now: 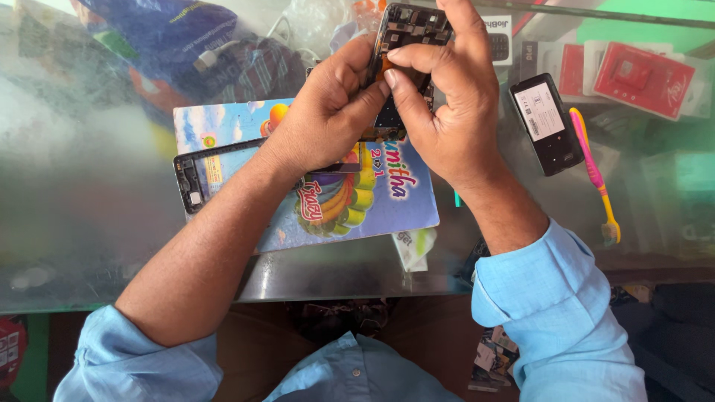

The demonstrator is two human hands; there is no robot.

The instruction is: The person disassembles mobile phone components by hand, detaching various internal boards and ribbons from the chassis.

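Observation:
Both hands hold an opened phone body (408,33) with its circuit boards bared, above the glass counter. My left hand (328,112) grips its left side and lower part. My right hand (447,97) wraps its right side, with the thumb and forefinger pinching at an orange part in the phone's middle. Under my left wrist a black phone frame (195,179) lies on a colourful booklet (372,208).
A black phone battery (546,123) lies to the right beside a pink and yellow toothbrush (593,173). Red and white packets (640,78) show under the glass at the far right. A blue bag (171,33) sits at the far left.

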